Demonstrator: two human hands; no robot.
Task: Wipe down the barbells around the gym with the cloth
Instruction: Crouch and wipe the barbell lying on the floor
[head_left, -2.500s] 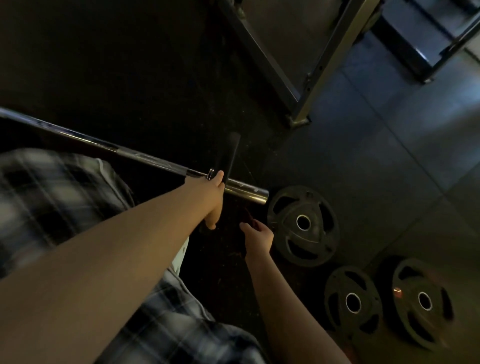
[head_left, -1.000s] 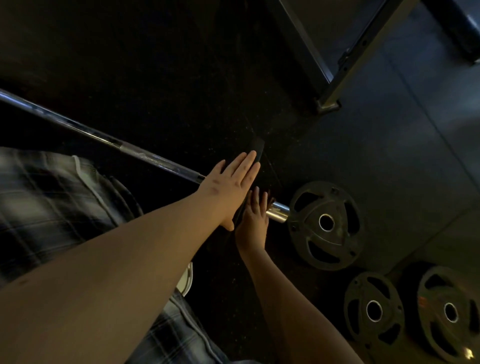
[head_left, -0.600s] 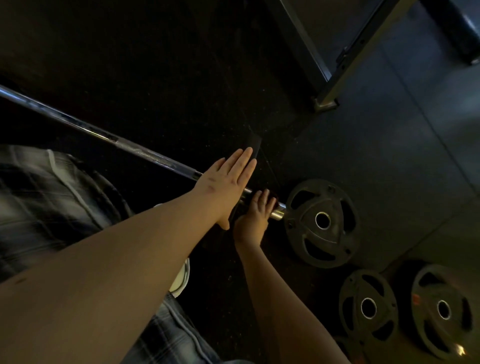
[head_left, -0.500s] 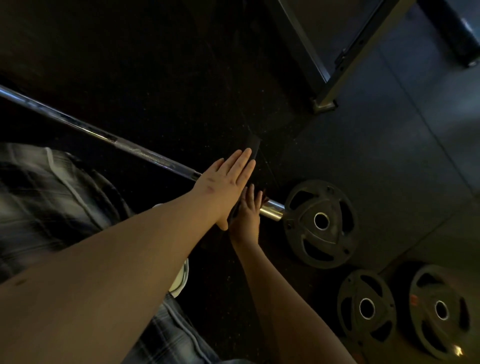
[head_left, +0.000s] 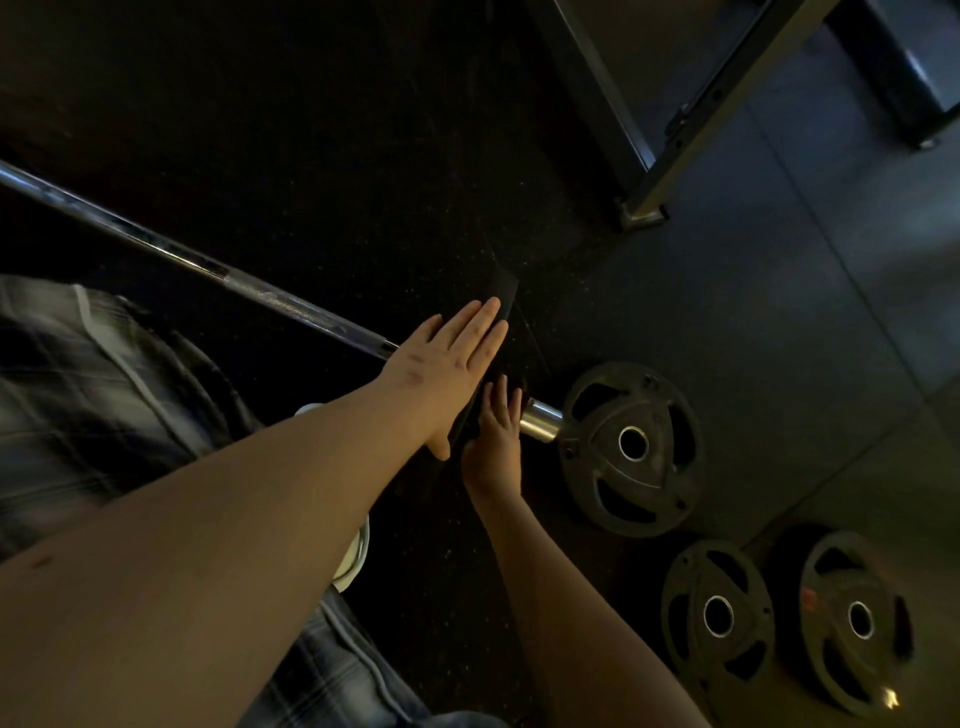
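A steel barbell (head_left: 208, 265) slants from the upper left down to its shiny sleeve end (head_left: 540, 418) at centre. A thin black weight plate (head_left: 506, 291) stands edge-on on that sleeve. My left hand (head_left: 447, 364) lies flat with straight fingers against the plate's left face. My right hand (head_left: 493, 431) presses its straight fingers against the plate's right face, just beside the sleeve end. I see no cloth in either hand or anywhere else in view.
Three loose black plates lie flat on the dark rubber floor: one (head_left: 631, 447) touching the sleeve end, two more (head_left: 719, 618) (head_left: 857, 621) at lower right. A metal rack foot (head_left: 644, 208) stands beyond. My white shoe (head_left: 358, 551) is below the bar.
My left hand went from curled at the plate to flat against it. The right hand rose from below to the plate's right face, shifting slightly along the sleeve.
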